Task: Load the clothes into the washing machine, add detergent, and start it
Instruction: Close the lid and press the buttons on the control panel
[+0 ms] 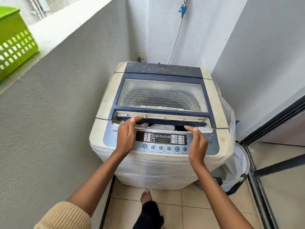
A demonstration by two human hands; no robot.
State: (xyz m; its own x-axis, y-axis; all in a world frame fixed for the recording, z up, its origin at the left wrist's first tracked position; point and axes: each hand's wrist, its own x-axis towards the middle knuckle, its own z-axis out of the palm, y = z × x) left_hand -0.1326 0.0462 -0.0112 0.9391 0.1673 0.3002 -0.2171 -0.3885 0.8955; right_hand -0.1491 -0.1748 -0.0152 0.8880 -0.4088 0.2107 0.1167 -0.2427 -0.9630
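A cream and blue top-loading washing machine (105,103) stands in the corner, wrapped in clear film. Its blue-framed glass lid (160,95) is nearly down, leaving a narrow gap at the front. Pale clothes (158,126) show through that gap inside the drum. My left hand (126,136) has its straight fingers on the lid's front edge at the left. My right hand (197,145) hovers over the right of the control panel (160,139), fingers straight and pointing at the lid edge, apart from it or barely touching. No detergent is in view.
A green plastic basket (15,42) sits on the ledge at upper left. A white laundry bag (237,171) stands on the floor to the machine's right, beside a dark-framed glass door (270,162). A wall socket (141,58) is behind the machine. My foot is on the tiled floor.
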